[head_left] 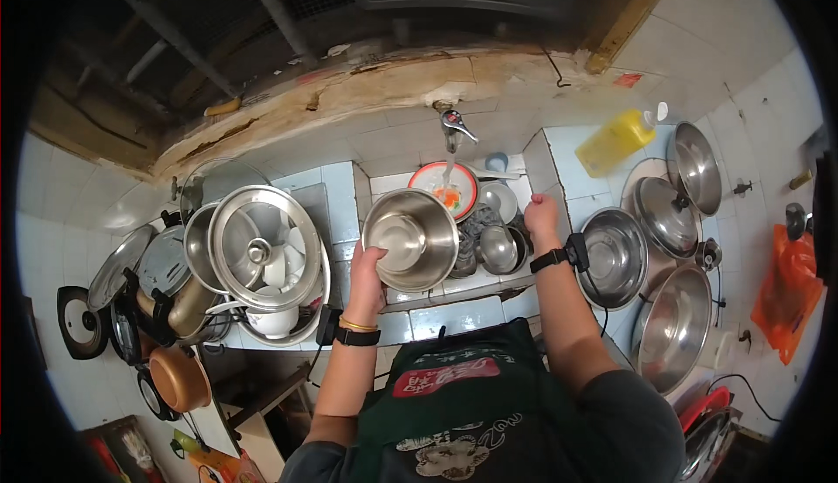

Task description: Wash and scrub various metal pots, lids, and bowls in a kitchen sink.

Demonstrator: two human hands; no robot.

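Note:
My left hand [368,275] grips the rim of a deep stainless steel pot [410,239], tilted so its inside shows, over the left part of a tiled sink [458,292]. At the sink's right side my right hand [541,216] has its fingers curled; whether it holds anything cannot be told. Water runs from the faucet [453,131] onto a red-rimmed plate [425,175] with orange bits on it. Right of the pot lie a white bowl [503,203], a metal ladle or small bowl [498,249] and dark, crumpled material.
On the left counter a glass lid [236,273] leans over a basin of white bowls, beside several pots. The right counter holds a yellow plastic bottle [614,143], a steel basin [613,257], a domed lid [666,216] and a larger basin [674,329]. An orange bag [785,300] hangs at right.

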